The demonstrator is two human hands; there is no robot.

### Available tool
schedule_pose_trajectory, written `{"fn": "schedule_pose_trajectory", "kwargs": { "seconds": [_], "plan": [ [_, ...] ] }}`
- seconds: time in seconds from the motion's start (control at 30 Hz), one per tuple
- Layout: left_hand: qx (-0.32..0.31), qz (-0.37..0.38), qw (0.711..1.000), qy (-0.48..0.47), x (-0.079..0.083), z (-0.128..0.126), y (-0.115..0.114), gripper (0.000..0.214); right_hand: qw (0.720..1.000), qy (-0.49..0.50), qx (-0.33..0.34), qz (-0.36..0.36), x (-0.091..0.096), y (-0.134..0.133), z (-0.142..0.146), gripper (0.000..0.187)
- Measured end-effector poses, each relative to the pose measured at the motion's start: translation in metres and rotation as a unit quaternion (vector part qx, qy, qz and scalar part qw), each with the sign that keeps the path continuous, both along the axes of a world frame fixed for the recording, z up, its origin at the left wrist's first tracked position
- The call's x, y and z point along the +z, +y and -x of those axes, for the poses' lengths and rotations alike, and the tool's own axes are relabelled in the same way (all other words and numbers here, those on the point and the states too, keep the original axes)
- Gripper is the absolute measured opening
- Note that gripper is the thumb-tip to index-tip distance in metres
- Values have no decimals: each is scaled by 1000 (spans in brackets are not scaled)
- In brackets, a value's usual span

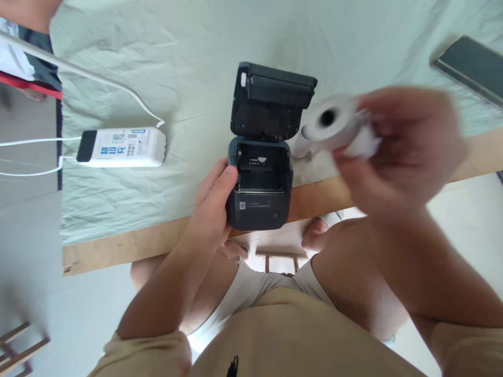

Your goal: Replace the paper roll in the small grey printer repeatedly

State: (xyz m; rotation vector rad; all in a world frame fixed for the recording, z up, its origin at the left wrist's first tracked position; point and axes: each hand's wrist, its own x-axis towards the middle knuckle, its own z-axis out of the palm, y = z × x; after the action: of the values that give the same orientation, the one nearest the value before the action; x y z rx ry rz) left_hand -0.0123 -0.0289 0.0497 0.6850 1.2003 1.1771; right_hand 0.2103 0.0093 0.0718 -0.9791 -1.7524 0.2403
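Note:
A small black printer (261, 196) stands at the table's near edge with its lid (271, 102) flipped up and its paper bay empty. My left hand (214, 204) grips the printer's left side, fingers wrapped against it. My right hand (401, 144), blurred by motion, is closed on a white paper roll (334, 128) held in the air just right of the open lid, its core hole facing me. A loose strip of paper curls from the roll toward the table.
A white power bank (121, 147) with white cables lies to the left on the pale green cloth (188, 63). A dark flat phone (469, 65) lies at the far right. The wooden table edge (129, 243) runs below the printer, my knees beneath.

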Motion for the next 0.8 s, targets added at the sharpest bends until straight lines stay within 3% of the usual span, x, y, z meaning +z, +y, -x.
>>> {"fn": "schedule_pose_trajectory", "kwargs": {
  "seconds": [0.07,0.13,0.3,0.47,0.67,0.8],
  "plan": [
    [13,-16,1000,3,-3,0,0,34,996,-29,76,29,-6,-5,17,32],
    [26,-21,999,7,-4,0,1,32,993,-70,98,8,-14,-3,29,31],
    [29,-13,999,12,-4,0,0,31,990,-107,85,-37,-22,8,39,27],
    [-3,-34,999,3,-4,2,-1,35,995,-67,78,-6,-17,2,38,22],
    [32,-11,999,12,-2,1,-1,35,997,27,74,5,-22,-2,39,20],
    [21,-14,1000,5,0,0,0,34,994,-41,99,-6,-25,4,40,22]
  ]
}}
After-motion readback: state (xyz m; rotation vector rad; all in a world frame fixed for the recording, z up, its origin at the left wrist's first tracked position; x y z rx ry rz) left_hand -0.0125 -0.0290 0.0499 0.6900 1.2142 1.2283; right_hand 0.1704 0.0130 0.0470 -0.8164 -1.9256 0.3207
